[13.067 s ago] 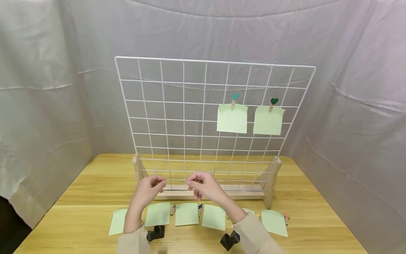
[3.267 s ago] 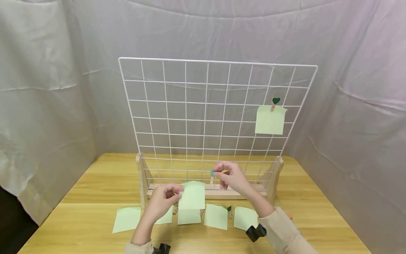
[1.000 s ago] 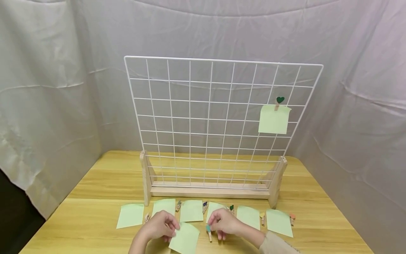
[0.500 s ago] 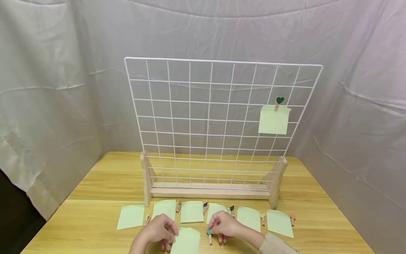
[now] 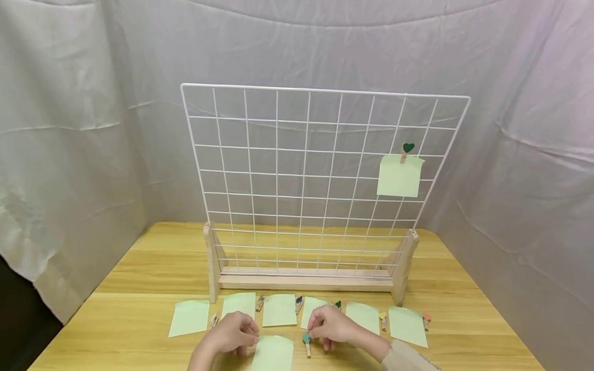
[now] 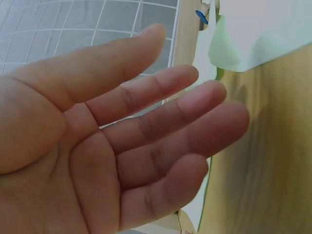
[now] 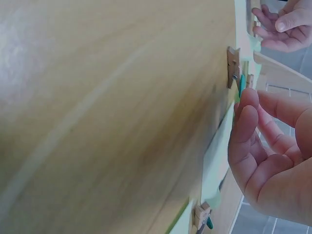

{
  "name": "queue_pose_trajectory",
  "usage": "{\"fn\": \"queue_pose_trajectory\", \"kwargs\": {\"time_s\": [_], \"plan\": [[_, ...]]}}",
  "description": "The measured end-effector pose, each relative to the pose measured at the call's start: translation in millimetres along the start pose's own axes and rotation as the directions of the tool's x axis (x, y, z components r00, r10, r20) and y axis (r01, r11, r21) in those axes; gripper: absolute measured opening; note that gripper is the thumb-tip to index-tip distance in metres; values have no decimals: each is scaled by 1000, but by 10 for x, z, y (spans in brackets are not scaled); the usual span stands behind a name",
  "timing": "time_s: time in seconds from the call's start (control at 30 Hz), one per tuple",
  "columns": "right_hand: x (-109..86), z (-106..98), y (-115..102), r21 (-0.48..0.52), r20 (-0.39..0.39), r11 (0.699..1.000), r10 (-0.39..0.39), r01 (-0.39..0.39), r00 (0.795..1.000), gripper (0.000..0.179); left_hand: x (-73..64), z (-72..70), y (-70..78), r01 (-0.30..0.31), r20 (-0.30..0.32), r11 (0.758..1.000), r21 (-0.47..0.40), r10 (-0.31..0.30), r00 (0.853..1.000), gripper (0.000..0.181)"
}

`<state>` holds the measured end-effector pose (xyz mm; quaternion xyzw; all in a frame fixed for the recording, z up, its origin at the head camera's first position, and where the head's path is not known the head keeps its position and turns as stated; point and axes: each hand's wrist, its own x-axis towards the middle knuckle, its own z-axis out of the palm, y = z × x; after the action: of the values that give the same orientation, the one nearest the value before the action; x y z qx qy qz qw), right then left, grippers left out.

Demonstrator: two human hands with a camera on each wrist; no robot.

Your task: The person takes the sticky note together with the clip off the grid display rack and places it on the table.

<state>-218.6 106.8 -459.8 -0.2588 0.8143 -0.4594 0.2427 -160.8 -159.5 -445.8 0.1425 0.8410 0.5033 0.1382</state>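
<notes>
A pale green sticky note (image 5: 274, 354) lies near the front of the wooden table. At its upper left edge is my left hand (image 5: 231, 332), with thumb and fingers apart and nothing between them in the left wrist view. Right of the note lies a small wooden clothespin (image 5: 308, 349) with a teal heart. My right hand (image 5: 331, 324) pinches it at the heart end; in the right wrist view the fingertips (image 7: 247, 100) meet right at the teal heart. Another note (image 5: 398, 176) hangs on the white wire grid (image 5: 303, 175), held by a dark green heart clothespin (image 5: 403, 155).
Several sticky notes lie in a row before the grid's wooden stand (image 5: 303, 283), among them one at the left end (image 5: 189, 318). Heart clothespins lie between them, including a yellow one (image 5: 383, 321) and an orange one (image 5: 426, 321). Grey cloth (image 5: 297, 46) surrounds the table.
The note beside the dark green clothespin's note has come off the grid and moved down to the table with the teal clothespin. Just now the note settles flat and my left fingers part from it.
</notes>
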Motion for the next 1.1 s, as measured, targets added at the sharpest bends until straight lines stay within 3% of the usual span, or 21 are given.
{"fn": "queue_pose_trajectory", "kwargs": {"time_s": [0.37,0.93,1.1], "plan": [[-8,-264,-68,31,-45,999,-43,44,998,5,134,2,120,-80,-70,994,77,85,994,9],[-60,-658,-335,-7,-137,994,-108,108,985,14,385,11,358,-119,-64,988,103,126,990,22],[-106,-781,-390,-16,-173,993,-119,118,978,13,477,6,437,-152,-103,974,170,171,980,16]]}}
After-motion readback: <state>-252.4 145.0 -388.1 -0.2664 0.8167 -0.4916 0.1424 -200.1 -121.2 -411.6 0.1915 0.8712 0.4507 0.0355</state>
